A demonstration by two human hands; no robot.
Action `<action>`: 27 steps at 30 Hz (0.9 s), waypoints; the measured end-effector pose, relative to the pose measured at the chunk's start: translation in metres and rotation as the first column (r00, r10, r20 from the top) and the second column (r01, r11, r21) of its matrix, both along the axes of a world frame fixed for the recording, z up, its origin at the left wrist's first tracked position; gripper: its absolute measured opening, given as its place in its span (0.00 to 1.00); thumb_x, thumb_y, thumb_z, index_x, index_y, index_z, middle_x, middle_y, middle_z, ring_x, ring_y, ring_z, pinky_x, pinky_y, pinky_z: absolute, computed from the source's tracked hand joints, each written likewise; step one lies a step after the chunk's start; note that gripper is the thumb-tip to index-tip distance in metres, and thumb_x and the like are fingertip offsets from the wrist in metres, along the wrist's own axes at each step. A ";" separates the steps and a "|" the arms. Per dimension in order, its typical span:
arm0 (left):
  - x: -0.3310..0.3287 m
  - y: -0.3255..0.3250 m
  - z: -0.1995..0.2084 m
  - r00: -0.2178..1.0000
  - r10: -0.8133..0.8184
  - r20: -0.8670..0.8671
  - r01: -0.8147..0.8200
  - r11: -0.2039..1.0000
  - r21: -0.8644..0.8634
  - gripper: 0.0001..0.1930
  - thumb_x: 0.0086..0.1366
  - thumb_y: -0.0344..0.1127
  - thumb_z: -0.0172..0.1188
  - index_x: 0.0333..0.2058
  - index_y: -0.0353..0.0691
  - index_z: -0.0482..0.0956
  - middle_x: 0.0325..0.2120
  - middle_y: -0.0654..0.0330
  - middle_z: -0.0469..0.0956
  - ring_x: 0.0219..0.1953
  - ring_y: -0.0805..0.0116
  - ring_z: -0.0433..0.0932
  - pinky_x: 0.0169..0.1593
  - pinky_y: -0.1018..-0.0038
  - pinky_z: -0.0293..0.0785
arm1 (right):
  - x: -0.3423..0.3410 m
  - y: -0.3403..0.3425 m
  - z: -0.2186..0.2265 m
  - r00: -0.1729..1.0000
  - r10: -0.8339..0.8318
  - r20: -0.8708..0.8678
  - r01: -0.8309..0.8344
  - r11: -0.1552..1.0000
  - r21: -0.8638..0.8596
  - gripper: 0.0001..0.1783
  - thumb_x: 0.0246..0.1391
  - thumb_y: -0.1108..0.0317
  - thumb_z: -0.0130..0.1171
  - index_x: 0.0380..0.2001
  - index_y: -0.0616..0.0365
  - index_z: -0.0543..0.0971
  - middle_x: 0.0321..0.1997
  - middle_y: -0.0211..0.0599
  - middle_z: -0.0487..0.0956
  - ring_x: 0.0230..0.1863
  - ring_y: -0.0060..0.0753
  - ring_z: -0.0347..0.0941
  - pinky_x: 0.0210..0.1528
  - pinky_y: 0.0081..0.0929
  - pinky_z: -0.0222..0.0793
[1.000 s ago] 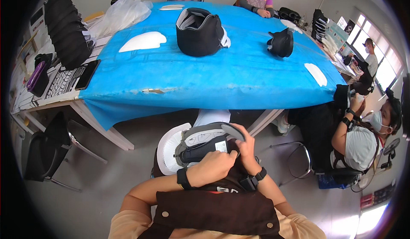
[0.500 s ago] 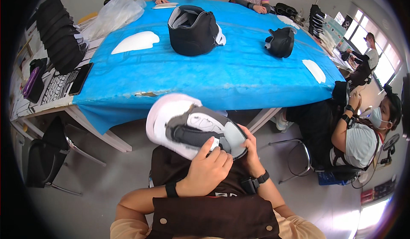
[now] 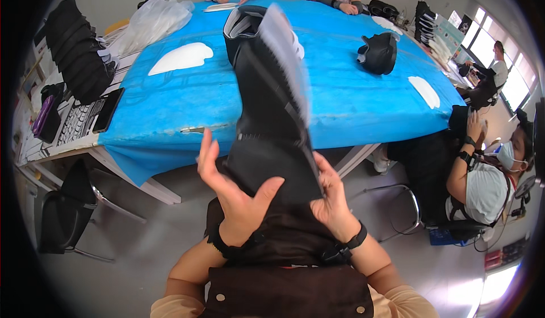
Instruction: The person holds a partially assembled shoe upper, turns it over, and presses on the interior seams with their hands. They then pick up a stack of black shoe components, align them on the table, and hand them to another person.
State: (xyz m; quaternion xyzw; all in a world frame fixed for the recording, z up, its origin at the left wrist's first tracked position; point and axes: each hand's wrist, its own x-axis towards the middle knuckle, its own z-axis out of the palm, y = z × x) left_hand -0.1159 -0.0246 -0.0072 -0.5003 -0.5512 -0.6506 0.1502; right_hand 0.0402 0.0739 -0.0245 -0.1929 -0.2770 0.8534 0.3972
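Observation:
A black shoe upper (image 3: pixel 264 113) stands upright before me, its dark outside toward me. A pale, motion-blurred edge runs along its upper right side. My right hand (image 3: pixel 334 201) grips its lower right edge between thumb and fingers. At the lower left, my left hand (image 3: pixel 235 201) is open, fingers spread, with the thumb across the front of the upper; whether it presses on it I cannot tell. Behind, partly covered by the held upper, another black shoe upper (image 3: pixel 231 40) with a grey lining rests on the table.
A blue-covered table (image 3: pixel 170 111) bears flat white pieces (image 3: pixel 180 58) and a smaller black upper (image 3: pixel 379 54). At left are a stack of black uppers (image 3: pixel 79 51), a phone (image 3: pixel 109 111) and a plastic bag (image 3: pixel 153 25). A masked co-worker (image 3: pixel 479 176) sits at right; two people sit across.
The upper has been turned from its pale, lined inside to its black outside and raised upright. My left hand has left the lining and spread its fingers; my right keeps its edge.

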 end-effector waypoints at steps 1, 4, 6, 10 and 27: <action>-0.002 0.012 -0.001 0.974 -0.162 0.158 0.150 0.985 0.085 0.52 0.54 0.49 0.74 0.65 0.35 0.46 0.65 0.42 0.52 0.70 0.48 0.49 0.70 0.52 0.42 | -0.005 0.009 0.006 0.997 0.035 -0.063 -0.041 0.995 -0.092 0.36 0.43 0.86 0.43 0.61 0.65 0.64 0.54 0.50 0.75 0.53 0.42 0.77 0.58 0.35 0.75; 0.000 0.024 0.010 0.748 -0.487 0.452 0.397 0.873 0.284 0.51 0.52 0.42 0.76 0.64 0.34 0.48 0.63 0.47 0.57 0.67 0.56 0.55 0.67 0.61 0.55 | -0.029 0.020 0.034 0.996 -0.005 -0.091 0.007 1.000 0.026 0.34 0.48 0.82 0.41 0.63 0.63 0.62 0.51 0.49 0.77 0.51 0.39 0.78 0.56 0.34 0.75; -0.009 0.027 0.021 0.672 -0.526 0.521 0.475 0.846 0.243 0.51 0.52 0.39 0.77 0.64 0.34 0.49 0.62 0.49 0.59 0.65 0.59 0.59 0.66 0.63 0.59 | -0.049 0.031 0.051 0.996 -0.041 -0.075 0.046 0.997 0.065 0.32 0.53 0.79 0.41 0.64 0.61 0.60 0.49 0.46 0.79 0.47 0.35 0.79 0.51 0.31 0.76; -0.028 0.054 0.026 0.499 -0.641 0.583 0.557 0.753 0.351 0.35 0.52 0.26 0.74 0.57 0.32 0.65 0.52 0.55 0.73 0.53 0.66 0.74 0.59 0.69 0.69 | -0.092 0.041 0.084 0.996 -0.075 -0.045 0.076 0.997 0.024 0.25 0.56 0.76 0.48 0.59 0.60 0.66 0.46 0.39 0.79 0.44 0.28 0.78 0.46 0.25 0.74; -0.161 0.147 0.132 0.945 -0.166 0.282 0.112 0.974 0.197 0.16 0.53 0.32 0.75 0.35 0.32 0.78 0.33 0.63 0.76 0.24 0.79 0.73 0.26 0.82 0.69 | 0.024 0.355 0.066 -0.311 -0.950 0.007 -0.505 0.172 0.846 0.39 0.47 0.59 0.62 0.65 0.36 0.64 0.75 0.35 0.53 0.77 0.36 0.42 0.63 0.83 0.27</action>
